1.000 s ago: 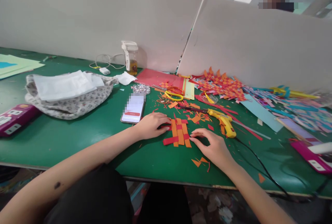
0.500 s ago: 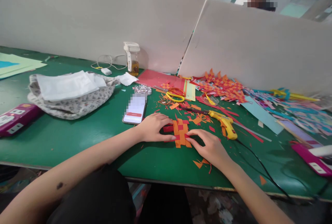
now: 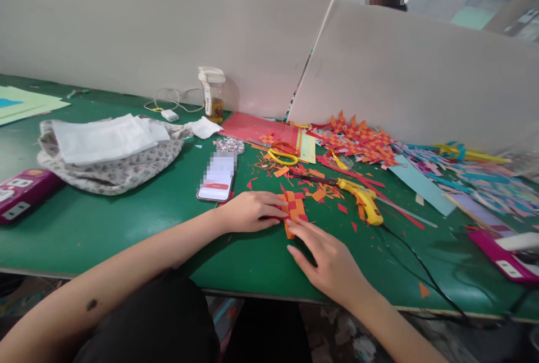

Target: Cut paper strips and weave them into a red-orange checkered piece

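Green table (image 3: 105, 223) strewn with paper scraps; left hand (image 3: 248, 211) flat, pinning woven red-orange paper mat (image 3: 295, 208) at left edge; right hand (image 3: 326, 256) open, fingertips on mat's near edge; weave being tightened; next likely needs strips snugged square; glue gun (image 3: 364, 199) near

No writing can be read anywhere. The flat rectangular smartphone (image 3: 218, 179) lying just beyond the left hand (image 3: 251, 210) has a blurred screen; only a red bar shows across its lower part, its wording too small to tell. The label on the small clear plastic jar (image 3: 213, 95) farther behind that hand is likewise illegible.
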Demonstrator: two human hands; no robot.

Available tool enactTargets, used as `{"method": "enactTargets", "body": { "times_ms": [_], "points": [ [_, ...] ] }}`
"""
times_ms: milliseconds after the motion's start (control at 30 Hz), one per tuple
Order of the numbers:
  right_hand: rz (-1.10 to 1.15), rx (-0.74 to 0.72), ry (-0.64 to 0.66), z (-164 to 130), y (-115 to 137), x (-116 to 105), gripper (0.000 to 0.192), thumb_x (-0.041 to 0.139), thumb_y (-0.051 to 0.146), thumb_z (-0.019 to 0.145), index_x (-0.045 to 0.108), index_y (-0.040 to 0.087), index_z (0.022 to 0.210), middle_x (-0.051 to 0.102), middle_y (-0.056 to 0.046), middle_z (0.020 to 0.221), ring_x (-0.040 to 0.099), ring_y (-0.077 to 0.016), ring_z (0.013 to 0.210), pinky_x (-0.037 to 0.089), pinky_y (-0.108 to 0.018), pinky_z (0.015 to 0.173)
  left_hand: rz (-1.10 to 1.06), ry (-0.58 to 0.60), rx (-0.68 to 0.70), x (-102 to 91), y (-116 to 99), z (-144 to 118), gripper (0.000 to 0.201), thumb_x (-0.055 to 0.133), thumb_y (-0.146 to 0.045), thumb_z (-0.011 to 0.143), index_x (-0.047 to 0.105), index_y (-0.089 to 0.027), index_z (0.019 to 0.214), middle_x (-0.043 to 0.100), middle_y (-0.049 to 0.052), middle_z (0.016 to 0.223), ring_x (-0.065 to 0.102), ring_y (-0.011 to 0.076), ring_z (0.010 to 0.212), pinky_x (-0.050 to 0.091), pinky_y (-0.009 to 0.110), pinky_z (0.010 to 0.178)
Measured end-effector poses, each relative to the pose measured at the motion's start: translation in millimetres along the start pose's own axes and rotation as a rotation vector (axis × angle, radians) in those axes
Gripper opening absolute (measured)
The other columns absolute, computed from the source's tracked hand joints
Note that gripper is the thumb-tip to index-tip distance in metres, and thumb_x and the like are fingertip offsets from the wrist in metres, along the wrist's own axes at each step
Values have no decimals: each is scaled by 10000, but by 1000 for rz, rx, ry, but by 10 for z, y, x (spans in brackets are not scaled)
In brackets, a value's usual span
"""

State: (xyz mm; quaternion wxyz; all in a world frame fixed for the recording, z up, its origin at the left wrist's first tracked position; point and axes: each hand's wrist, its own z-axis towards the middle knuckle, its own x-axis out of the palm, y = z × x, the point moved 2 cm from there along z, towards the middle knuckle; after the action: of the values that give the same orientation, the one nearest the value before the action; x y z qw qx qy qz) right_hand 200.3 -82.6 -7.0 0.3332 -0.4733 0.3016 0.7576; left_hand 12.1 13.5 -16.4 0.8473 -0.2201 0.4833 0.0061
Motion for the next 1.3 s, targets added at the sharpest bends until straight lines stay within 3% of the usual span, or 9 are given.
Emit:
{"method": "enactTargets", "body": {
  "times_ms": [200, 433, 533, 600, 700, 900, 1067, 1233, 1300],
  "points": [
    [-19, -21, 142, -70, 85, -29, 393, 473, 292, 866, 463, 204, 1248, 548, -68, 1279, 442, -250, 1239, 458, -426, 980, -4, 27, -64, 72, 79, -29, 291, 419, -284, 893, 635, -244, 1084, 648, 21, 1138, 558, 160, 1120, 449, 299, 954],
    [-57, -122, 155, -258, 215, -101, 453, 534, 378, 824, 512, 128, 1202, 501, -114, 1318, 391, -291, 1267, 470, -450, 958, 85, -47, 40, -11, 7, -33, 251, 436, -251, 873, 671, -217, 956, 696, 44, 989, 620, 169, 975, 496, 295, 828],
    [-64, -183, 110, -423, 294, -73, 484, 589, 374, 793, 521, 111, 1194, 507, -126, 1307, 395, -299, 1262, 483, -440, 947, 75, -116, 34, -85, -46, -28, 226, 450, -253, 859, 661, -203, 921, 694, 44, 941, 620, 156, 909, 489, 280, 795],
    [-61, -235, 12, -555, 325, -52, 368, 585, 193, 803, 543, 137, 1164, 568, -95, 1247, 433, -259, 1240, 472, -405, 971, 69, -156, -2, -120, -58, -25, 221, 446, -256, 857, 648, -192, 918, 686, 49, 923, 617, 152, 879, 485, 278, 780],
    [40, -299, -100, -755, 327, -36, 304, 461, 86, 854, 567, 154, 1131, 630, -76, 1161, 504, -216, 1181, 467, -394, 979, 85, -175, -34, -135, -49, -23, 226, 429, -262, 864, 636, -182, 907, 675, 52, 897, 610, 155, 852, 478, 288, 776],
    [136, -276, -241, -883, 175, -119, 445, 439, 61, 845, 489, 192, 1267, 666, -69, 1089, 608, -208, 1046, 564, -343, 826, 80, -180, -73, -128, -19, -30, 238, 407, -272, 876, 625, -180, 904, 666, 50, 884, 602, 159, 851, 466, 310, 810],
    [238, 3, -428, -584, 7, -207, 449, 555, 9, 745, 594, 306, 1079, 704, -6, 991, 670, -218, 903, 585, -368, 743, -81, -191, -191, -144, -36, -24, 232, 427, -321, 874, 606, -196, 954, 657, 48, 949, 592, 176, 924, 460, 341, 850],
    [425, 410, -600, -43, -286, -284, 102, 646, 174, 749, 634, 247, 819, 712, -36, 838, 687, -214, 757, 574, -355, 708, -647, -295, -404, -119, 15, 1, 367, 488, -369, 853, 480, -217, 1186, 583, 91, 1192, 534, 215, 1116, 444, 386, 915],
    [632, 514, -597, 205, -474, -286, 112, 688, 246, 717, 611, 222, 796, 706, -40, 815, 684, -207, 768, 566, -347, 719, -851, -355, -432, -85, 54, 15, 439, 512, -360, 840, 428, -217, 1246, 533, 122, 1262, 489, 234, 1181, 415, 415, 958]
  ]
}}
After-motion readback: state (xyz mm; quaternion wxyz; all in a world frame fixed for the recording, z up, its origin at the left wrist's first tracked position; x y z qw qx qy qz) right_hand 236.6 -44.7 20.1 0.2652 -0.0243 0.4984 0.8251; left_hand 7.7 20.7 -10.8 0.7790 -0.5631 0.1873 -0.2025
